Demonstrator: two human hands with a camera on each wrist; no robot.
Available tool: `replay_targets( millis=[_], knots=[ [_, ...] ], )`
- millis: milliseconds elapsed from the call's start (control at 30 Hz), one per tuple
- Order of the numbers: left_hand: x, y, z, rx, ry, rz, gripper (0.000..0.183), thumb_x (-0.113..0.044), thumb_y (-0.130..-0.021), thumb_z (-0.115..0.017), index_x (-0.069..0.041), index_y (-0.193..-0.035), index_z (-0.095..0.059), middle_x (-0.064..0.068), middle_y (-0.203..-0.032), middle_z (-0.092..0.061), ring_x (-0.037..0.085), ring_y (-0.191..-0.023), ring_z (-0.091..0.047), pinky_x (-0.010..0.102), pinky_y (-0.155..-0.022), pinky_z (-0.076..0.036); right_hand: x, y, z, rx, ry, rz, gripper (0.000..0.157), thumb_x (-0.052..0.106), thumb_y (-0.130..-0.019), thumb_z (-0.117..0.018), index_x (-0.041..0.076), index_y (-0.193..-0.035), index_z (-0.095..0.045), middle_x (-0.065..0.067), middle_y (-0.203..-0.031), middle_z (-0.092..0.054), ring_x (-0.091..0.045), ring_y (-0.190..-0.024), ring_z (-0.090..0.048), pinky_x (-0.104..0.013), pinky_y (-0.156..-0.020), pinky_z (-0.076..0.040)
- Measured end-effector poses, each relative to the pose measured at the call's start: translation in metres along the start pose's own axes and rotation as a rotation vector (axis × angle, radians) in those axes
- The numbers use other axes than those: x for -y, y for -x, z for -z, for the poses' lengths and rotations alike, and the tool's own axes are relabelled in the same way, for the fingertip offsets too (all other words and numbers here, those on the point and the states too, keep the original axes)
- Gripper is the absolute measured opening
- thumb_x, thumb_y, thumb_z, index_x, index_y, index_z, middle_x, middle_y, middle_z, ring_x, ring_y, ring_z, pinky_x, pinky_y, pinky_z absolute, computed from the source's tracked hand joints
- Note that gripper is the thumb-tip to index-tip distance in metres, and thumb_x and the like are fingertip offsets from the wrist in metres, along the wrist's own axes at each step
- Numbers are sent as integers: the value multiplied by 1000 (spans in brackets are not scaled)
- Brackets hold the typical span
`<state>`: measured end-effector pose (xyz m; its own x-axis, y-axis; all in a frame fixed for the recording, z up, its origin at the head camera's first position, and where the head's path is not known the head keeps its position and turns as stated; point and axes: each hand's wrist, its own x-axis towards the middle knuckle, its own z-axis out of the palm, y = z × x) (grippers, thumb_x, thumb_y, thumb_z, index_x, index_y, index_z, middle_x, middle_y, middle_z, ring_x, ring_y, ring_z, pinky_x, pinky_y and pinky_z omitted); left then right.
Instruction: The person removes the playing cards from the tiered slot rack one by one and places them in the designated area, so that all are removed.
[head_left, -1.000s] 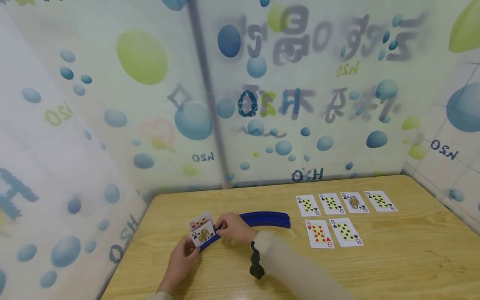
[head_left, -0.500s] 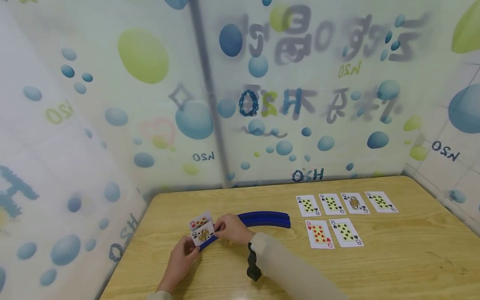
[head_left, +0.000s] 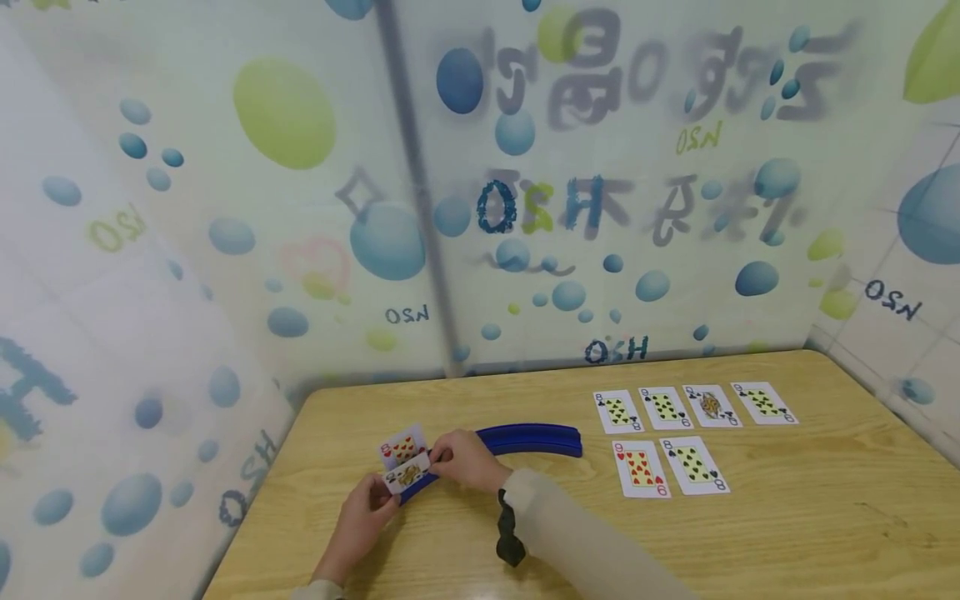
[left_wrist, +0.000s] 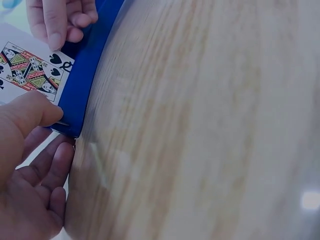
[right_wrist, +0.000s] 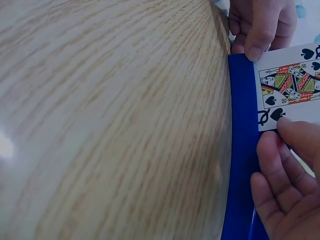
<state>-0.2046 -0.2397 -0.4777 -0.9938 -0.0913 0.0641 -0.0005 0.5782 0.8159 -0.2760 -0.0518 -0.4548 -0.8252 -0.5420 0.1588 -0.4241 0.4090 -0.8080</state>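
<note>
A curved blue playing-card holder (head_left: 532, 439) lies on the table, its left part partly hidden by hands and cards. At its left end a red eight of hearts (head_left: 402, 446) stands in the back. In front of that is the queen of spades (right_wrist: 287, 85), its lower edge at the holder's front rim. My right hand (head_left: 472, 462) pinches the queen's right corner between thumb and fingers. My left hand (head_left: 362, 517) grips the holder's left end, thumb over the rim at the queen's lower corner and fingers curled behind.
On the right of the wooden table (head_left: 600, 542), several face-up playing cards lie in two rows, including a red nine of hearts (head_left: 641, 469) and an eight of spades (head_left: 694, 465). A patterned curtain (head_left: 562, 167) hangs behind the table.
The queen of spades has sunk and tipped back at the holder, and more of the eight of hearts shows behind it. Both hands stay almost where they were.
</note>
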Motion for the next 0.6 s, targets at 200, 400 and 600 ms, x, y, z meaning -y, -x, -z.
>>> replay_targets(
  millis=[200, 400, 600],
  knots=[
    [-1, 0, 1, 10, -9, 4, 23, 2, -80, -61, 7, -101, -51, 13, -94, -60, 21, -86, -56, 32, -74, -48, -1, 0, 0, -1, -28, 0, 4, 6, -79, -70, 4, -82, -69, 5, -70, -62, -2, -58, -52, -18, -54, -44],
    [-1, 0, 1, 19, -11, -20, 25, 3, -80, -61, 8, -103, -51, 14, -94, -60, 21, -85, -57, 30, -73, -49, 0, 0, 2, -19, -32, 23, 2, 7, -80, -69, 5, -80, -70, 6, -71, -63, -1, -60, -52, -18, -55, -45],
    [-1, -1, 3, 33, -19, -2, 22, 2, -80, -61, 7, -99, -52, 12, -94, -59, 21, -86, -56, 33, -75, -48, -1, 3, 7, -41, -54, 25, 4, 4, -82, -66, 7, -81, -69, 7, -72, -62, -2, -62, -53, -19, -57, -45]
  ],
)
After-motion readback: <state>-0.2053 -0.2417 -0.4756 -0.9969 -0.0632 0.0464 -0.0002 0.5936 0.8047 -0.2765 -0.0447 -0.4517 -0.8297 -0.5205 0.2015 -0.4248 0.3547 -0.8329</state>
